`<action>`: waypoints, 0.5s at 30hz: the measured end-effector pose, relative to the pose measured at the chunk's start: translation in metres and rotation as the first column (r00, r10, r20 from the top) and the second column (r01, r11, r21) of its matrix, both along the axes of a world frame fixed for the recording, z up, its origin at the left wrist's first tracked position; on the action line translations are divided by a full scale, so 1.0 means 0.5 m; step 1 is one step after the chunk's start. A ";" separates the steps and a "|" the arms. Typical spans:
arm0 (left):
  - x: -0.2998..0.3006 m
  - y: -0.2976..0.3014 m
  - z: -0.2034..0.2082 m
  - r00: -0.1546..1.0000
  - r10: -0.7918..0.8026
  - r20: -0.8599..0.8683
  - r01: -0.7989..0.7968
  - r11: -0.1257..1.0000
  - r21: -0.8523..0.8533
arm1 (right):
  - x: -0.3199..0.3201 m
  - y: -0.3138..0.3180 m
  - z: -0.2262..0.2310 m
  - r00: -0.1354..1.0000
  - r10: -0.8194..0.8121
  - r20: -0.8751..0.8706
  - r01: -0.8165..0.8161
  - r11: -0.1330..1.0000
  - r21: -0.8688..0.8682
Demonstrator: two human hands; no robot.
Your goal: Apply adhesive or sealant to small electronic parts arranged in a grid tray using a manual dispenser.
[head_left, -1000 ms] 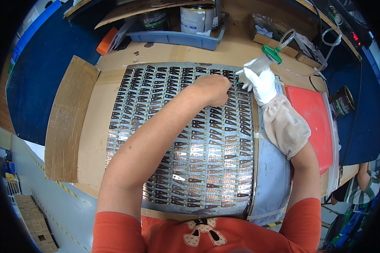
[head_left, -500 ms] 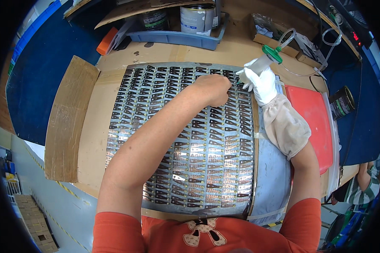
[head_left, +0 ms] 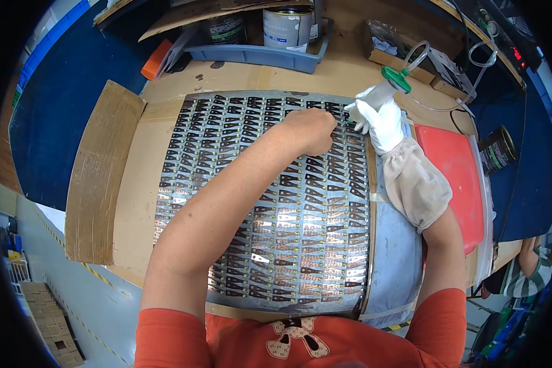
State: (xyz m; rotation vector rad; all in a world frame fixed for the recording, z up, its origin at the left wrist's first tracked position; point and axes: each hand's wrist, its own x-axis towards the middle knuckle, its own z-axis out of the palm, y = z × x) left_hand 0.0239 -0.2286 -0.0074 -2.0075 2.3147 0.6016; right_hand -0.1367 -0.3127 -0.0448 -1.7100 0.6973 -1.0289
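A metal plate [head_left: 288, 245] bears dense rows of small dark tapered metal pieces, many with a brassy dot at one end. My bare left hand [head_left: 313, 130] is over its far right part, the fingers curled closed. Anything between those fingertips is hidden beneath the hand. Just to the right, my right hand [head_left: 380, 122], in a white glove with a cloth cuff, grips a dispensing syringe [head_left: 381, 93]. A green cap and a clear hose top the syringe. It is tilted, and its lower end points down toward the plate's far right corner, close to my left hand.
A blue tray [head_left: 251, 55] with tins stands at the back. Behind the syringe is an open cardboard box [head_left: 405, 58]. A red lid-like panel [head_left: 451, 178] and a dark tin [head_left: 497, 149] lie to the right. Bent cardboard [head_left: 101, 178] stands at left. Another person's arm [head_left: 526, 262] shows at far right.
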 end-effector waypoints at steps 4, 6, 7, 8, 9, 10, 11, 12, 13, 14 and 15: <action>-0.003 0.001 0.002 1.000 -0.009 -0.004 0.009 1.000 -0.011 | -0.001 0.003 0.003 0.998 -0.017 0.063 0.012 0.997 0.080; 0.000 0.002 0.000 1.000 -0.012 -0.021 0.012 1.000 -0.014 | 0.003 0.004 0.002 0.998 -0.036 0.051 0.032 0.997 0.067; -0.001 0.002 0.001 1.000 -0.011 -0.019 0.011 1.000 -0.013 | 0.003 0.004 0.001 0.997 -0.030 0.066 0.027 0.998 0.050; -0.002 0.002 0.001 1.000 -0.009 -0.014 0.009 1.000 -0.009 | 0.003 0.004 0.000 0.997 -0.025 0.079 0.022 0.999 0.032; -0.003 0.003 0.002 1.000 -0.007 -0.009 0.007 1.000 -0.006 | 0.003 0.002 -0.002 0.996 -0.024 0.080 0.022 0.999 0.032; -0.004 0.003 0.004 1.000 -0.009 -0.008 0.008 1.000 -0.006 | 0.001 -0.003 -0.006 0.998 -0.028 0.060 0.026 0.999 0.020; -0.005 0.003 0.006 1.000 -0.008 -0.007 0.008 1.000 -0.004 | -0.002 -0.006 -0.008 0.999 -0.031 0.039 0.031 0.999 0.009; -0.007 0.003 0.007 1.000 -0.007 -0.007 0.007 1.000 -0.002 | -0.004 -0.007 -0.008 0.999 -0.033 0.039 0.032 0.999 0.008; -0.006 0.002 0.007 1.000 -0.007 -0.006 0.007 1.000 -0.002 | -0.004 -0.008 -0.008 0.999 -0.035 0.016 0.035 0.999 0.008; -0.006 0.001 0.004 1.000 -0.007 -0.003 0.007 1.000 0.000 | -0.005 -0.008 -0.008 0.999 -0.038 -0.008 0.038 0.999 0.007; -0.005 -0.001 0.003 1.000 -0.008 0.000 0.008 1.000 0.003 | -0.005 -0.008 -0.007 0.999 -0.039 -0.008 0.039 0.999 0.007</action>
